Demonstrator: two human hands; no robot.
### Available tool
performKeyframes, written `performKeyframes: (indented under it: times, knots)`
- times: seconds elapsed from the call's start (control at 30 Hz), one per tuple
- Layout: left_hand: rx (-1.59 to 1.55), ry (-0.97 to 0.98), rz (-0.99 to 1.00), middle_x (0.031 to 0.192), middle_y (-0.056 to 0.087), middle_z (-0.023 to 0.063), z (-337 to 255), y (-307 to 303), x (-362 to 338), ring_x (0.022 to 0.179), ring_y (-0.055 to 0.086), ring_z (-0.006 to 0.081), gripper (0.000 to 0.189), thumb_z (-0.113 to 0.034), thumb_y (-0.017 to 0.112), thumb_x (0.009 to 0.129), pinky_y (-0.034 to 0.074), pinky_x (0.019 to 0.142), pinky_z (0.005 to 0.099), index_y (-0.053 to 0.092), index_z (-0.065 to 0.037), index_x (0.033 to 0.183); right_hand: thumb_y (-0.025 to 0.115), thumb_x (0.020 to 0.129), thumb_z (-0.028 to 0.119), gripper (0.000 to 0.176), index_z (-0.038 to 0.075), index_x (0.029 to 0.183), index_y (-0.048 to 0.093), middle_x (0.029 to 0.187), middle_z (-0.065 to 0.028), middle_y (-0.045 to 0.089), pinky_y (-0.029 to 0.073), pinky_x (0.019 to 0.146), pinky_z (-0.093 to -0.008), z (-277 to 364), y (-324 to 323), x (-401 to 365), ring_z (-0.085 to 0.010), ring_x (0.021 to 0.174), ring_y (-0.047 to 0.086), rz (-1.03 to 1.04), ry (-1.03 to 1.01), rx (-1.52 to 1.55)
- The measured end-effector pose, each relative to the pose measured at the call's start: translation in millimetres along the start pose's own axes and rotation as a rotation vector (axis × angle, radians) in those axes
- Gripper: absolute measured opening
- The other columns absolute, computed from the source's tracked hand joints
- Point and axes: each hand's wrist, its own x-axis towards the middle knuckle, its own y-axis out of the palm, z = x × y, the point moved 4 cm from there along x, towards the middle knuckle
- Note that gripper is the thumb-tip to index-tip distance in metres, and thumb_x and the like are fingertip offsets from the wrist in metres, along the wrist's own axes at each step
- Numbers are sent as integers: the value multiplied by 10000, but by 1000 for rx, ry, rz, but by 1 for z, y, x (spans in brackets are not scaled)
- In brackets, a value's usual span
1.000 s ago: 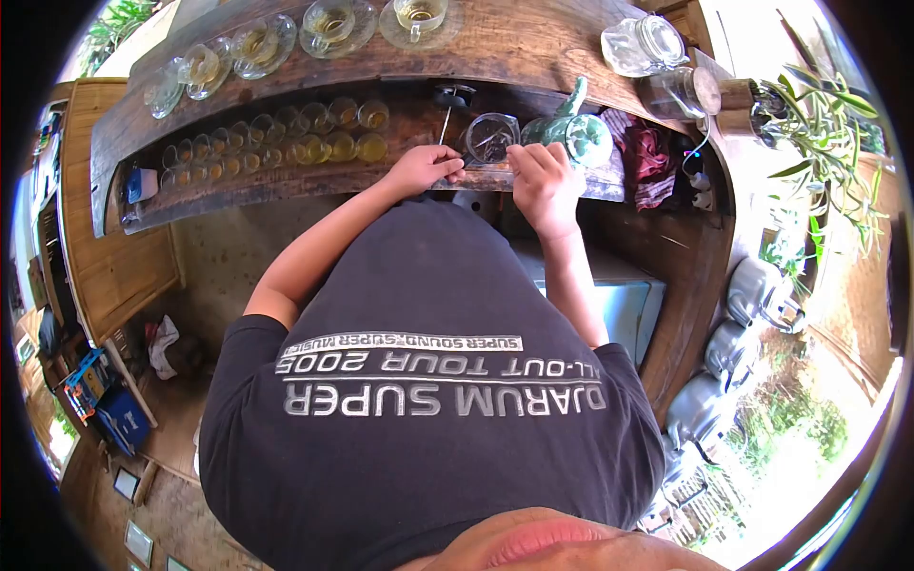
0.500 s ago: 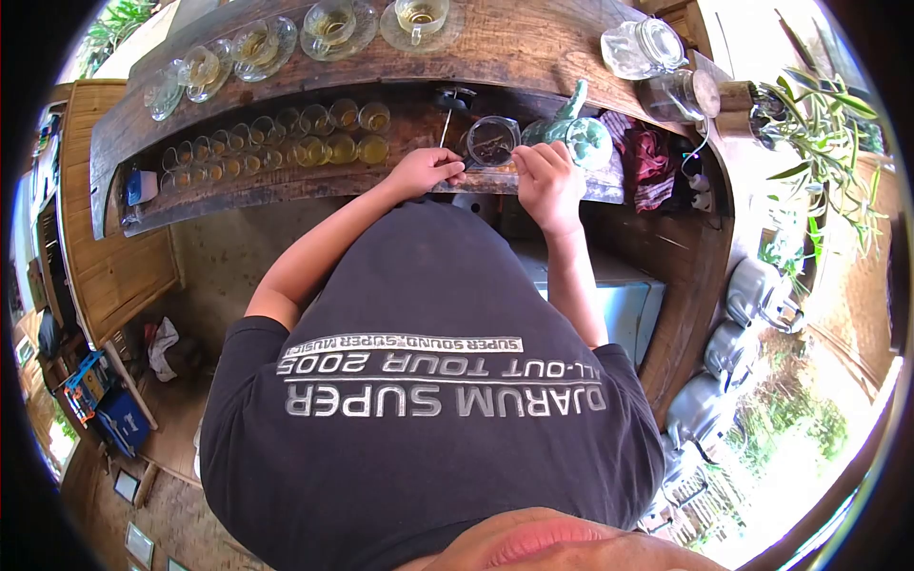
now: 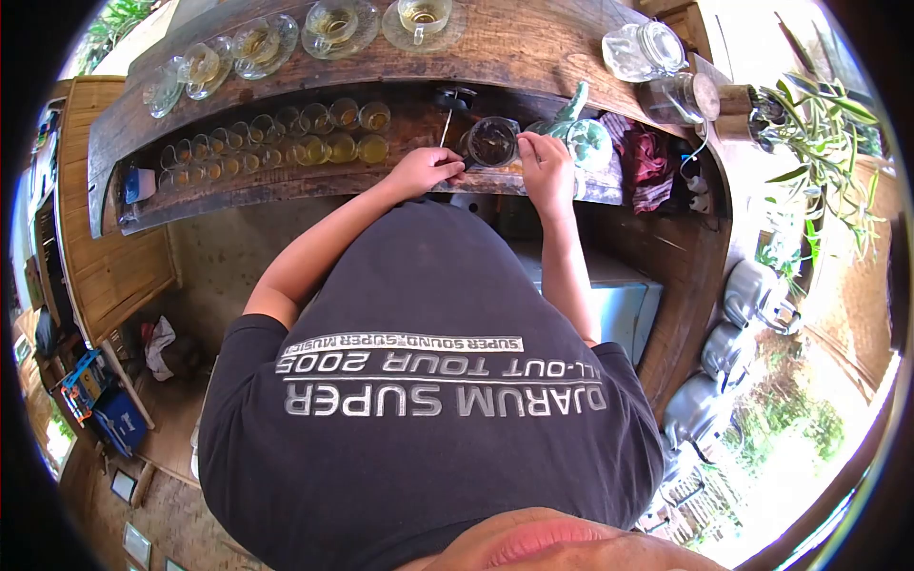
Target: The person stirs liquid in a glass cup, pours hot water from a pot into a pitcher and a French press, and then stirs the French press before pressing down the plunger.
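Observation:
A round glass jug [image 3: 493, 143] with dark contents stands on the recessed shelf between my hands. My left hand [image 3: 427, 173] is closed at its near left side, the fingertips on a dark piece that looks like a handle. At the jug's right rim, my right hand [image 3: 546, 169] is closed in a pinch; anything between those fingertips is too small to make out. Just beyond this hand sits a green-and-white teapot [image 3: 588, 143], its spout-like green part pointing away. A thin light stick [image 3: 447, 127] leans near a small black object [image 3: 455, 98] left of the jug.
Rows of small glasses [image 3: 309, 150] with yellowish-brown liquid fill the shelf at left. Glass cups on saucers [image 3: 419, 43] line the upper counter [image 3: 533, 48]. Lidded glass jars [image 3: 643, 52], a red cloth [image 3: 652, 171] and electrical plugs [image 3: 700, 195] are at right. Metal kettles [image 3: 700, 409] stand farther right.
My right hand has shifted slightly and turned at the jug's right rim, its fingers now more extended. The jug's contents look darker. My left hand has stayed in place.

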Motion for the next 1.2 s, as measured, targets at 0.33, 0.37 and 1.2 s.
performKeyframes:
  times: [0.33,0.37,1.2]
  knots:
    - [14,2,2,1053,806,87,5,-1,2,939,740,141,300,-226,684,1103,587,898,312,724,53,1208,774,912,74,40,65,950,780,863,-81,716,545,753,-424,17,1,0,-313,843,654,-13,-85,-194]
    - [15,3,3,1053,806,87,5,-1,2,939,740,141,300,-226,684,1103,587,898,312,724,53,1208,776,913,76,34,64,945,778,863,-79,719,546,752,-424,21,4,2,-314,841,653,16,-111,-132]
    - [-44,-13,-17,1032,804,79,5,3,1,906,716,123,286,-218,689,1101,580,881,301,717,44,1213,804,856,55,97,105,939,795,855,-25,730,558,730,-403,26,-1,3,-282,796,644,15,-181,-129]
